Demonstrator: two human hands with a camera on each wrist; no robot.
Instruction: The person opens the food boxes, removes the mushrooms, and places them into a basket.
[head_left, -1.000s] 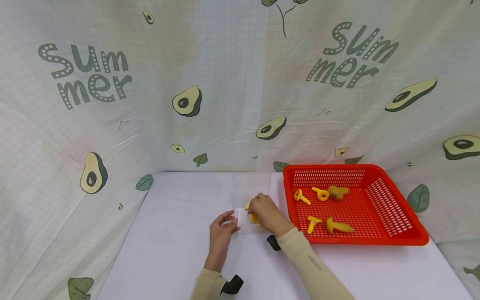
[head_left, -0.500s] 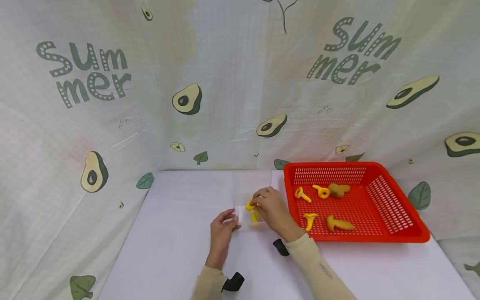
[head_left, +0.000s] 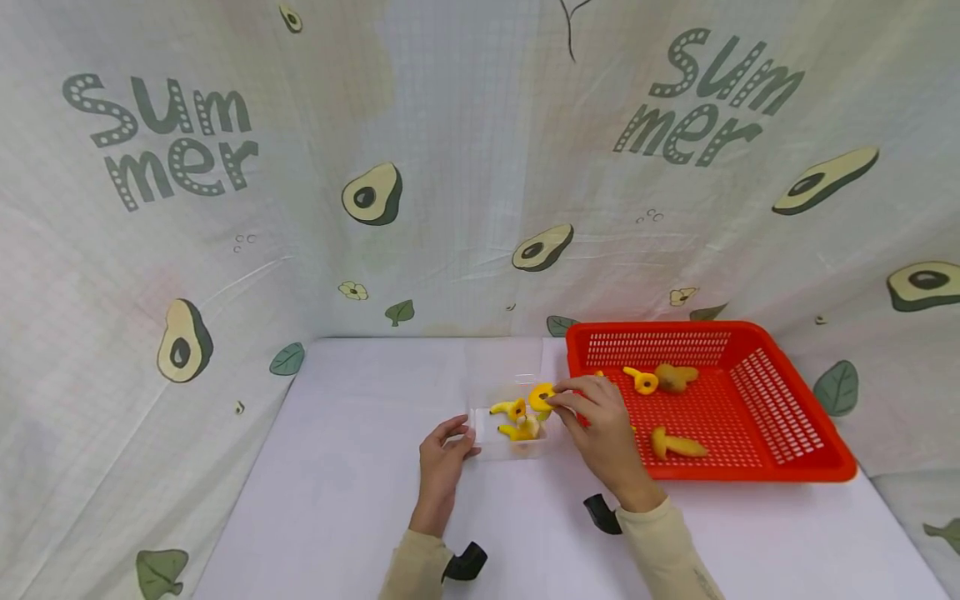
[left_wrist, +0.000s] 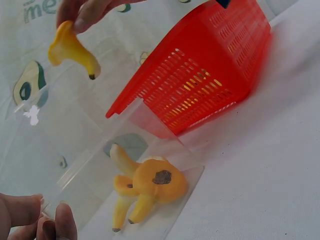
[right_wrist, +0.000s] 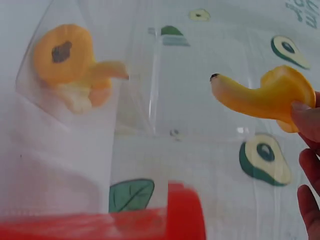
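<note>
My right hand (head_left: pixel 603 425) pinches a yellow chanterelle mushroom (head_left: pixel 541 397) by its cap, raised over the right side of a clear plastic box (head_left: pixel 486 435). The right wrist view shows this chanterelle's (right_wrist: pixel 245 97) curved stem with a dark tip, pointing away from the fingers. Inside the box lie several more chanterelles (left_wrist: pixel 160 181), heaped at one end, one with a dark spot on its cap. With thumb and fingers my left hand (head_left: pixel 441 467) holds the box's left edge. The box's clear lid (head_left: pixel 504 360) lies folded back, away from me.
A red perforated basket (head_left: pixel 720 477) stands to the right of the box, close beside my right hand. In it are yellow chanterelles (head_left: pixel 645 382) and brownish mushrooms (head_left: pixel 681 444). A printed cloth (head_left: pixel 450 167) hangs behind the white table (head_left: pixel 337 467).
My right hand has lifted a chanterelle up out of the box and moved right with it, uncovering the mushrooms inside. My left hand has stayed at the box's edge.
</note>
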